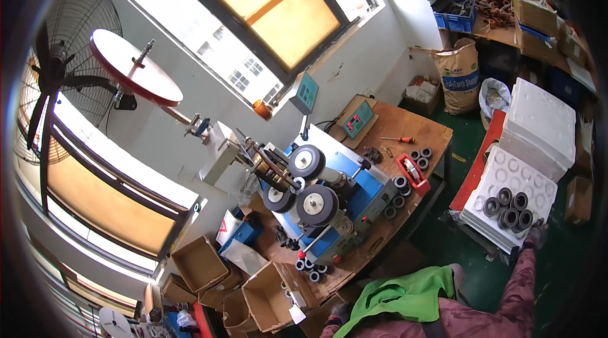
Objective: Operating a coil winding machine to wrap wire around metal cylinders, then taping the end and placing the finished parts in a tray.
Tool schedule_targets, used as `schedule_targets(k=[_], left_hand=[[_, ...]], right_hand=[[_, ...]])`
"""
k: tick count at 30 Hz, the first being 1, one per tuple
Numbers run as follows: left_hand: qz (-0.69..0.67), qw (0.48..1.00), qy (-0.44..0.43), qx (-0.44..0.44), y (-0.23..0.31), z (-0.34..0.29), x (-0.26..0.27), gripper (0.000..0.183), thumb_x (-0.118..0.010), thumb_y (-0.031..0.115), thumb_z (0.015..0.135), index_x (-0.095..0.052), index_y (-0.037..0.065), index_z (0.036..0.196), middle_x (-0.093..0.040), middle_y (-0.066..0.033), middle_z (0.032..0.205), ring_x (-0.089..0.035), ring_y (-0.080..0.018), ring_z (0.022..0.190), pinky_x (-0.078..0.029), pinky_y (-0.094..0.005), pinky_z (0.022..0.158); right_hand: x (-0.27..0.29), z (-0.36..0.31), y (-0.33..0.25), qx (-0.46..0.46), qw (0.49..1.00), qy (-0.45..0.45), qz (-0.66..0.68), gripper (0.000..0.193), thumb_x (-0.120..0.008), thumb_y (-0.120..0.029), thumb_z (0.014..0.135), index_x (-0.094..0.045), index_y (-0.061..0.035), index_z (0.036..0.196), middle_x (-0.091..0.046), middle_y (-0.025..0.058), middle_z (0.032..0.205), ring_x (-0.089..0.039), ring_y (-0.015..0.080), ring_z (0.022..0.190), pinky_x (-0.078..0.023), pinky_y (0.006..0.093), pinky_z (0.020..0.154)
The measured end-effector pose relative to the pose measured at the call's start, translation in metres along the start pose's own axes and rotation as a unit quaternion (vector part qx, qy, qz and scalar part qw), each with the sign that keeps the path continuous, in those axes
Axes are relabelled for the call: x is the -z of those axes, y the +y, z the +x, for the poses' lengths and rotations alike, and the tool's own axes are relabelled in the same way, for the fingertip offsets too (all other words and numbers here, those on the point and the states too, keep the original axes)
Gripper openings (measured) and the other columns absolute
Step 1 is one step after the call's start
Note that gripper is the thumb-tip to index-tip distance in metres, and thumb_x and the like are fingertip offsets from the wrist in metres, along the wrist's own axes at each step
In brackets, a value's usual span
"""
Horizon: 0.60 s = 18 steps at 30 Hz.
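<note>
My right hand (537,235), in a dark glove, reaches out to the right over the edge of a white foam tray (476,212). It is beside a cluster of several black rings (508,211) standing on that tray; its fingers are too small to make out. Down by the lower edge, my left hand (342,312), also gloved, is close to an open cardboard box (269,303), and its fingers are mostly hidden. On the bench stands a winding machine with black rollers (317,205) and a blue top; a pale ring (297,185) sits among the rollers.
The wooden bench (415,124) also carries a digital control box (358,119), a screwdriver (399,140), a red tape dispenser (413,175) and more dark rings (398,192). A stack of foam trays (538,129) stands at the right. A large fan (57,65) is at left.
</note>
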State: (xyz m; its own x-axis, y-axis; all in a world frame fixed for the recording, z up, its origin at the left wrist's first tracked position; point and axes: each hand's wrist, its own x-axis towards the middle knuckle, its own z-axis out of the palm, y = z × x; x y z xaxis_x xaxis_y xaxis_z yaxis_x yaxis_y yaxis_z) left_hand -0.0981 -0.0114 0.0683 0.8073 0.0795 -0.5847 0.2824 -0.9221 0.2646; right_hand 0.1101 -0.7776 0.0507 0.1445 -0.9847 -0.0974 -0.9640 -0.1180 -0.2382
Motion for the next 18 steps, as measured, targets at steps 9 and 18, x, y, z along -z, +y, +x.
schedule_targets(k=[9, 18], left_hand=[[-0.055, 0.993, 0.094, -0.045, -0.067, -0.008, -0.049, 0.034, -0.051, 0.035, 0.077, -0.062, 0.011, 0.098, -0.062, -0.0176, 0.093, -0.058, -0.0347, 0.091, -0.046, -0.0414, 0.078], [0.044, 0.999, 0.004, 0.017, -0.043, -0.002, -0.010, 0.036, -0.053, 0.041, 0.074, -0.063, 0.013, 0.095, -0.063, -0.0153, 0.092, -0.058, -0.0337, 0.091, -0.046, -0.0423, 0.077]], right_hand=[[0.005, -0.025, -0.029, 0.021, 0.999, 0.023, 0.014, 0.058, -0.034, -0.055, 0.083, -0.051, -0.0084, 0.114, -0.057, 0.0197, 0.109, -0.055, 0.0379, 0.098, -0.044, 0.0471, 0.080], [0.010, -0.025, -0.033, 0.012, 1.000, -0.025, 0.009, 0.062, -0.029, -0.058, 0.083, -0.047, -0.0111, 0.121, -0.053, 0.0179, 0.116, -0.052, 0.0367, 0.106, -0.042, 0.0471, 0.085]])
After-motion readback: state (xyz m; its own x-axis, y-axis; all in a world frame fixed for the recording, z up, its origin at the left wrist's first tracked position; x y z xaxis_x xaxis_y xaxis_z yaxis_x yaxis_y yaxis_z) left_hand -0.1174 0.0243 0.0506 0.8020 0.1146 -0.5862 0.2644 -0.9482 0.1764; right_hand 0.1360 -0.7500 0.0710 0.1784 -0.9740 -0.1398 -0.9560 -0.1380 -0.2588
